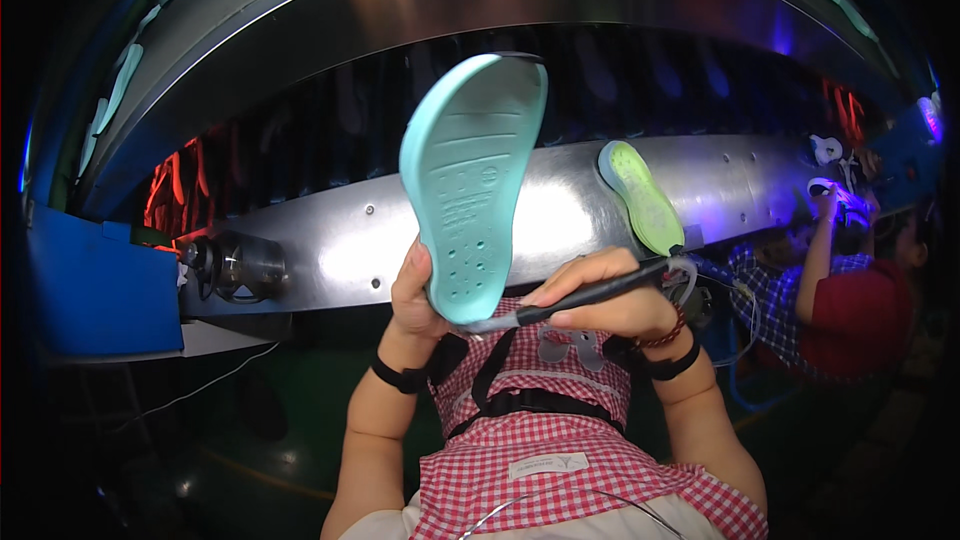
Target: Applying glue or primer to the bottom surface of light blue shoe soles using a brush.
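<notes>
Two hands share this work: my left grip (pixel 413 302) is pinched on the heel end of the turquoise sole (pixel 468 180), which is held up in front of the metal desk (pixel 345 255), toe pointing away from me and patterned face in view; my right grip (pixel 615 300) is closed round a black-handled tool (pixel 590 290), its pale tip at the heel rim, seemingly touching it; the step looks to me like working that tip along the edge.

To do it well, I would use light, even strokes and let my left grip turn the sole, so that the tip meets the rim at one angle; my left fingertips should stay out of its path; held only at the heel, the long toe end will probably sway if I press hard.

Around me, a yellow-green sole (pixel 643 200) lies on the desk, near the tool's back end, so a wide backward swing could knock it; a pale tube (pixel 686 278) curves beside my right wrist and might snag; a dark, round container (pixel 250 266) sits at the left, out of the way; a co-worker (pixel 860 305) is at the right, well apart, handling a white piece (pixel 842 198) under violet light.
</notes>
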The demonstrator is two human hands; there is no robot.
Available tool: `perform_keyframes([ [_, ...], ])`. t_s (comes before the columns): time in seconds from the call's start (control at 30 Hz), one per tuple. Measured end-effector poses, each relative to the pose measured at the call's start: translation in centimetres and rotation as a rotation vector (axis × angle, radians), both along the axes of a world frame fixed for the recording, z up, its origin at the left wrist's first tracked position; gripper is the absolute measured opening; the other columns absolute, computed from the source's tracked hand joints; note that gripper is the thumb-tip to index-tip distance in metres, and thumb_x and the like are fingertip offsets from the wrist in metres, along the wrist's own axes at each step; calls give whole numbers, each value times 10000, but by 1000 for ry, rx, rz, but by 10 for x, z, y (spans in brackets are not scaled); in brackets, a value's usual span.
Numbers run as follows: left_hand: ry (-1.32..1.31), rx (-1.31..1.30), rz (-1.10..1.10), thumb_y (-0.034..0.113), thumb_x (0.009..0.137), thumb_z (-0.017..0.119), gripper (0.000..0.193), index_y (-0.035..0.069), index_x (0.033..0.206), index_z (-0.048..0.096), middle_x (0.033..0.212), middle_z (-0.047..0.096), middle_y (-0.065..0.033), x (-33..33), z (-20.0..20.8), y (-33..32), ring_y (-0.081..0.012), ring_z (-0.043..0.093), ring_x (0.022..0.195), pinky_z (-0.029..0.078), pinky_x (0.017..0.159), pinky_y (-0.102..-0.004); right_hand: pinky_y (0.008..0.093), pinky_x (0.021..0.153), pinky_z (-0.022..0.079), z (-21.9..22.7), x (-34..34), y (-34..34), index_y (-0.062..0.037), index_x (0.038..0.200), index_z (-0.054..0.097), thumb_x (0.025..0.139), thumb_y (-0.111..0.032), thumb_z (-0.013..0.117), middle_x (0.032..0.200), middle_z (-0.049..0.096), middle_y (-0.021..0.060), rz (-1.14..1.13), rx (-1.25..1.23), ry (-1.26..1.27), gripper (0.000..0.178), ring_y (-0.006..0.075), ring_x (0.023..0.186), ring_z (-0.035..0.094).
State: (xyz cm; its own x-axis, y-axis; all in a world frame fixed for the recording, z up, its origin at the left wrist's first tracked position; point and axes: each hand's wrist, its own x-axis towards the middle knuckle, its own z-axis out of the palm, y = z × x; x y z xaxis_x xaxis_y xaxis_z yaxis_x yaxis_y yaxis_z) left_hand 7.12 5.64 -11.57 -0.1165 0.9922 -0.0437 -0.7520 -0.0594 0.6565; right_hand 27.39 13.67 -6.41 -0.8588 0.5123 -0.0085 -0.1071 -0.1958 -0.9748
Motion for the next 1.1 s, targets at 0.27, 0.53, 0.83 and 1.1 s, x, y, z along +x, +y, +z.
perform_keyframes([
  [0.27,101,-214,-321,334,856,464,541,-43,1232,366,1054,553,-165,-9,32,7,-194,603,884,514,766,-292,304,773,494,12,0,23,6,940,620,730,-28,648,922,639,130,237,430,109,215,231,873,619],
  [0.53,402,-360,-597,353,822,491,591,-31,1256,377,1116,524,-182,-8,51,8,-219,559,958,472,793,-304,317,775,487,37,0,49,2,917,612,728,-28,649,925,638,129,522,577,80,195,253,879,616],
  [0.83,329,-382,-551,401,801,485,618,-60,1209,432,1122,526,-191,-34,50,-7,-223,555,956,434,847,-313,332,809,482,15,20,49,13,935,625,726,1,641,948,631,163,395,538,70,210,266,915,611],
  [1.1,362,-191,-399,432,810,456,623,-62,1189,456,1088,556,-185,-57,46,-21,-251,557,976,422,882,-326,306,804,491,6,18,31,15,878,643,700,16,663,916,643,144,127,518,14,180,248,882,624],
])
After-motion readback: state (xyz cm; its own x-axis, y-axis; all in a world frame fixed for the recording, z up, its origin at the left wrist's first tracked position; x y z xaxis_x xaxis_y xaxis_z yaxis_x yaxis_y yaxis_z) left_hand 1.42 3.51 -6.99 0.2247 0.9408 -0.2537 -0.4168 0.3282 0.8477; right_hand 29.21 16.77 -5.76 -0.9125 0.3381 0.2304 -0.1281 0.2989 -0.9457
